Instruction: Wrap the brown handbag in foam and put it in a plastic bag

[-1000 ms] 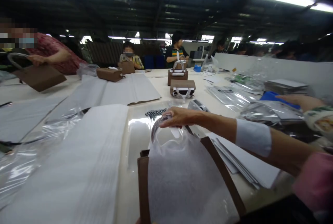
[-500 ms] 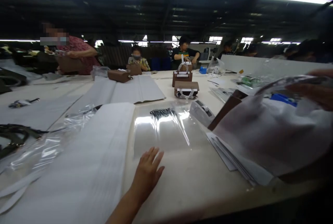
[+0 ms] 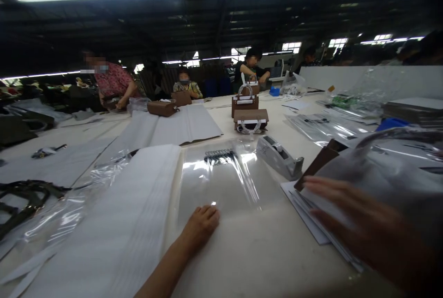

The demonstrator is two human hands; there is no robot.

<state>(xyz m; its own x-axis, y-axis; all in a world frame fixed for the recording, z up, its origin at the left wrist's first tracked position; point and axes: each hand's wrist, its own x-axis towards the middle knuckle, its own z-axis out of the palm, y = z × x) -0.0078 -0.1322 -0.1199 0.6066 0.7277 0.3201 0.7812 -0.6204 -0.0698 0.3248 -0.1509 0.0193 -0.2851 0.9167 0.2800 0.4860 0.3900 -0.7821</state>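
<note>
No writing or label is sharp enough to read. Since half a second ago the wrapped brown bag (image 3: pixel 374 173) has come lower at the right of the frame, and the tape dispenser (image 3: pixel 280 155) beside it now shows whole. The left hand (image 3: pixel 200 225), low in the centre, has curled its fingers and rests at the near edge of the clear plastic sheet (image 3: pixel 221 182) on the table (image 3: pixel 263 252). The right hand (image 3: pixel 360 224), lower right and blurred, lies open and flat on the bag's white wrapping, above a stack of white sheets (image 3: pixel 308 217)
</note>
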